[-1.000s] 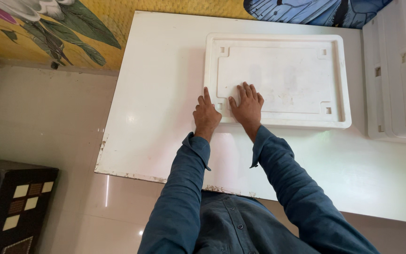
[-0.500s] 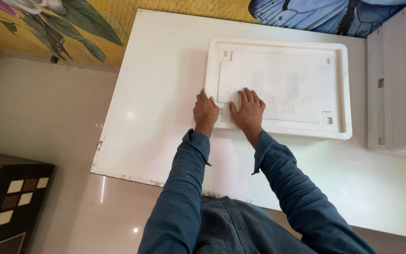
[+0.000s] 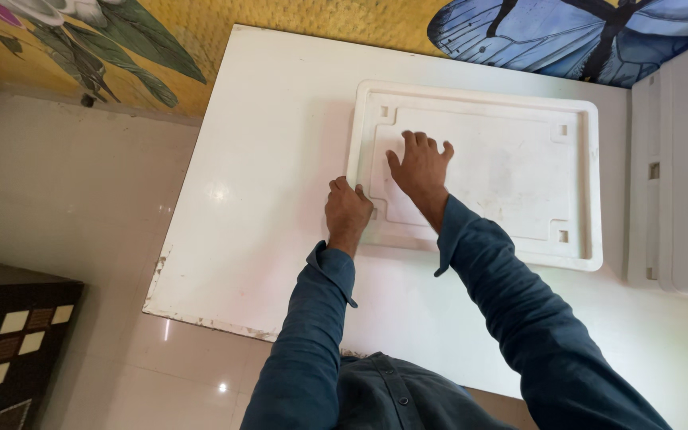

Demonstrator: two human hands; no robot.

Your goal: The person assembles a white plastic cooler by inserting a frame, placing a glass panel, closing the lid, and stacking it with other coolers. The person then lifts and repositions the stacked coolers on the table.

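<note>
Tray lies flat on the table, near its far edge. My left hand curls over the tray's near-left corner, seemingly to steady it. My right hand lies open, fingers spread, pressing its panel and gripping nothing.

Hands on white foam tray

L hand grips near-left corner of white foam tray, fingers curled over rim. R hand flat inside tray, fingers spread. Tray lies on white table; white stacked trays just right of it.
</note>
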